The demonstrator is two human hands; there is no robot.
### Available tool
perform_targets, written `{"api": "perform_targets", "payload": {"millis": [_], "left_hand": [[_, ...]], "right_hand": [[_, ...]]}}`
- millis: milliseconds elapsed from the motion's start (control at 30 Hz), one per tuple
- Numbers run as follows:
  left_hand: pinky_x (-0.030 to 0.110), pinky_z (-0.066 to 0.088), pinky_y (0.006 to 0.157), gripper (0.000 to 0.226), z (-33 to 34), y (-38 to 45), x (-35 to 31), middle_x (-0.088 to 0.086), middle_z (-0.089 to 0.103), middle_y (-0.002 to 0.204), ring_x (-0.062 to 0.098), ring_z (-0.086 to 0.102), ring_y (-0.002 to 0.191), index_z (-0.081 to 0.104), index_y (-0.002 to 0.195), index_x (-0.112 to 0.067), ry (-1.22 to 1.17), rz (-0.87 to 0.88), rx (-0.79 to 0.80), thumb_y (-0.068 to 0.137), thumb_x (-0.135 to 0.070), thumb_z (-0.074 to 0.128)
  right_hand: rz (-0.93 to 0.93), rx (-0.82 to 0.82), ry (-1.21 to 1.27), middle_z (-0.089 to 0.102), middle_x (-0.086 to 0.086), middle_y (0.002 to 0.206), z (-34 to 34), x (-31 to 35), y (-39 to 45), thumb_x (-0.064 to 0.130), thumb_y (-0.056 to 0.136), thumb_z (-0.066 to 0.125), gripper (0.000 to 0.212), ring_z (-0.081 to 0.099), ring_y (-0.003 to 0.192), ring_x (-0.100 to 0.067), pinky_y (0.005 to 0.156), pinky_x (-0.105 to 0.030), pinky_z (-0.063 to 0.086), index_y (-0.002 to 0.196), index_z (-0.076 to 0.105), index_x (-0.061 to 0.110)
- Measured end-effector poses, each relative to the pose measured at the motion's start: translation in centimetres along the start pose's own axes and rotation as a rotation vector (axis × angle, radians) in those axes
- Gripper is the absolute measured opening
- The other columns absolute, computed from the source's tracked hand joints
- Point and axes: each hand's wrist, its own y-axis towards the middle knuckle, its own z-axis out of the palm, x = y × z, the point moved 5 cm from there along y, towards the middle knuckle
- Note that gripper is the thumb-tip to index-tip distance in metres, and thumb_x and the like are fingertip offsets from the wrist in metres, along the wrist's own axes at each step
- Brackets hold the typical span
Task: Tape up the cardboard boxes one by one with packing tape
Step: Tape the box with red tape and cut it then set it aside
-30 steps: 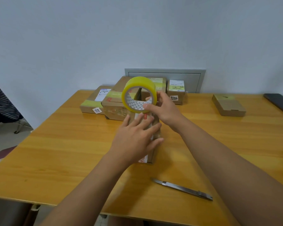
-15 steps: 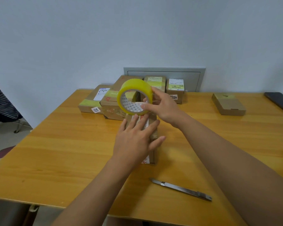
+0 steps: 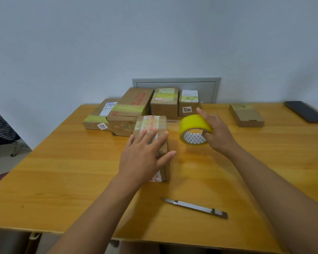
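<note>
The small brown cardboard box (image 3: 151,136) with red-printed white tape along its top stands near the middle of the yellow wooden table (image 3: 62,162), flaps shut, so what it holds cannot be told. The left hand (image 3: 145,156) lies flat on its top, fingers spread and pressing down, gripping nothing. Just to the box's right, the right hand (image 3: 216,133) holds the yellow roll of packing tape (image 3: 195,130) with a finger hooked through its white patterned core and the other fingers stretched open; a thin clear strip seems to run from the roll to the box, though blur makes it uncertain. Behind the box sits a cluster of closed brown cardboard boxes (image 3: 132,109), several banded with yellow tape; one low box at the left carries a sticker reading "1218", and a small upright one at the right a sticker reading "7204". A flat brown cardboard carton (image 3: 246,115) lies well apart to the right, with a dark phone (image 3: 306,111) beyond it. A slim metal utility knife (image 3: 195,208) lies on the table near the front edge. Half a second ago the roll was raised above the box's far end; it is now lower and off to the right, while the left hand stays on the box.
</note>
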Motion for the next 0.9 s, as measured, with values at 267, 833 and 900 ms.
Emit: {"api": "perform_targets", "payload": {"millis": [267, 833, 900], "left_hand": [[0.045, 0.04, 0.102, 0.107, -1.5, 3.2, -2.3, 0.011, 0.029, 0.154, 0.033, 0.031, 0.138, 0.028, 0.151, -0.016, 0.124, -0.149, 0.193, 0.077, -0.091, 0.009], [0.049, -0.009, 0.121, 0.057, 0.7, 5.2, -1.2, -0.01, -0.012, 0.164, 0.019, -0.017, 0.15, 0.006, 0.156, -0.039, -0.056, 0.097, 0.406, 0.102, -0.039, 0.025], [0.05, -0.007, 0.121, 0.052, 0.6, 5.2, -1.4, -0.016, -0.007, 0.163, 0.019, -0.015, 0.151, 0.016, 0.154, -0.045, -0.072, 0.128, 0.407, 0.103, -0.036, 0.025]], "right_hand": [[0.047, 0.021, 0.014, 0.042, -0.001, 0.108, 2.6, -1.1, -1.4, -0.002, 0.086, 0.057, 0.082, 0.045, 0.091, -0.012, 0.069, -0.009, 0.034, 0.149, 0.028, 0.042], [0.075, -0.008, 0.095, 0.046, -0.003, 0.11, 4.1, -1.1, -2.1, -0.003, 0.086, 0.056, 0.082, 0.049, 0.097, -0.016, 0.079, -0.027, 0.04, 0.15, 0.028, 0.042], [0.081, 0.003, 0.094, 0.046, -0.003, 0.11, 4.0, -1.1, -2.2, -0.002, 0.087, 0.056, 0.082, 0.049, 0.096, -0.016, 0.077, -0.026, 0.04, 0.15, 0.028, 0.041]]}}
